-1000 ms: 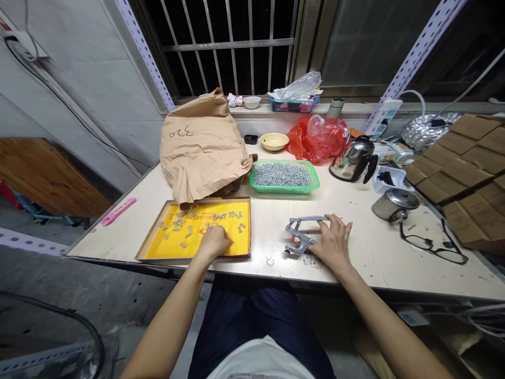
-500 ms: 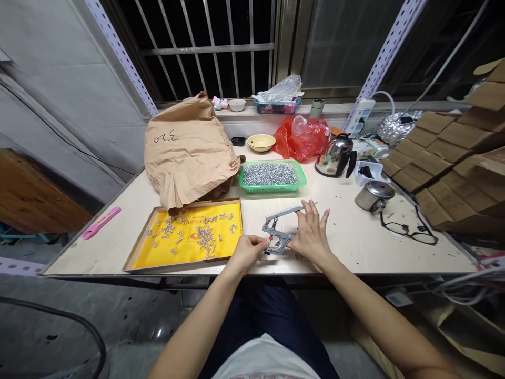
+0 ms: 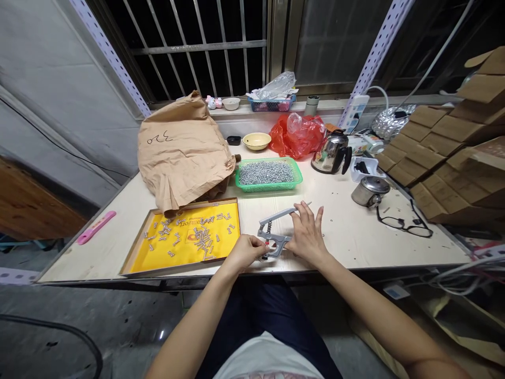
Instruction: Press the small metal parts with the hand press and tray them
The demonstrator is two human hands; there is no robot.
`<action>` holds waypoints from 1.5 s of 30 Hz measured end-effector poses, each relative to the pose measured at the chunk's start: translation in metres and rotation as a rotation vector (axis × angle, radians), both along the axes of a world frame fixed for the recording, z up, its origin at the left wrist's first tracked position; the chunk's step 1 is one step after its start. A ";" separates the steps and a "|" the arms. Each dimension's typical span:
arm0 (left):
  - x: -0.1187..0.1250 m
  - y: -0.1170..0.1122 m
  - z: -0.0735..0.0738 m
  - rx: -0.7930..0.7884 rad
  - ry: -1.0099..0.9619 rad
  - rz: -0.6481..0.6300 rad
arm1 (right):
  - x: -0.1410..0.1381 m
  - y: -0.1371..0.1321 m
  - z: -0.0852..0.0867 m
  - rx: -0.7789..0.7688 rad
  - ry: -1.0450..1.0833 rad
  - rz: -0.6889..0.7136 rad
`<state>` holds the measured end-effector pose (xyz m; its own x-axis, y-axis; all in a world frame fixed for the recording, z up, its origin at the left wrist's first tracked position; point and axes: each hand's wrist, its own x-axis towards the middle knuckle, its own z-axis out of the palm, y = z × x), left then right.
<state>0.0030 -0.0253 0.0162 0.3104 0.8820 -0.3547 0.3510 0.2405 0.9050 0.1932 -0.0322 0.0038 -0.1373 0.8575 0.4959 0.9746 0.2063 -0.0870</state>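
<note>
Grey spring-loaded pliers [image 3: 280, 243] stand near the table's front edge, with a coil spring and a red piece by the jaw. My right hand [image 3: 306, 231] grips the pliers, fingers over the long upper handle and thumb at the lower frame. At the jaw, my left hand [image 3: 246, 251] is closed in a pinch; whatever is between its fingertips is too small to make out. Left of it, a shallow tray [image 3: 148, 258] with a yellow bottom bears many small metal pieces [image 3: 203, 238]. Behind the pliers sits a green basket [image 3: 269, 186] full of small silvery metal parts [image 3: 266, 172].
A big brown paper bag [image 3: 181, 150] leans behind the tray. At the back are a cream bowl [image 3: 256, 141], a red plastic bag [image 3: 298, 137] and a kettle [image 3: 331, 152]. A lidded metal cup [image 3: 370, 190], glasses [image 3: 404, 225] and stacked cardboard boxes [image 3: 453, 152] stand right. A pink-handled tool [image 3: 97, 227] lies left.
The whole view has shifted slightly. Both hands keep nearly the same hold at the pliers, and the upper handle is still raised.
</note>
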 end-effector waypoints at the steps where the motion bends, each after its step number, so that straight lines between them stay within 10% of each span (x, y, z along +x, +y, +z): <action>1: -0.001 0.000 0.001 -0.009 -0.014 -0.004 | 0.001 0.001 0.000 0.009 -0.004 0.002; 10: -0.002 0.002 0.008 -0.142 -0.184 0.139 | 0.004 0.013 -0.016 -0.135 -0.109 0.014; 20: 0.008 0.013 -0.004 -0.133 -0.190 0.225 | 0.002 0.024 -0.004 0.036 0.025 -0.053; 28: 0.000 0.132 0.021 0.720 0.518 0.385 | 0.015 0.036 -0.033 -0.011 0.112 -0.196; 33: -0.004 0.190 0.036 0.688 0.768 0.123 | 0.016 0.037 -0.035 -0.012 0.110 -0.194; 45: -0.105 0.065 0.024 0.270 0.984 -0.026 | 0.014 0.035 -0.039 -0.029 0.132 -0.105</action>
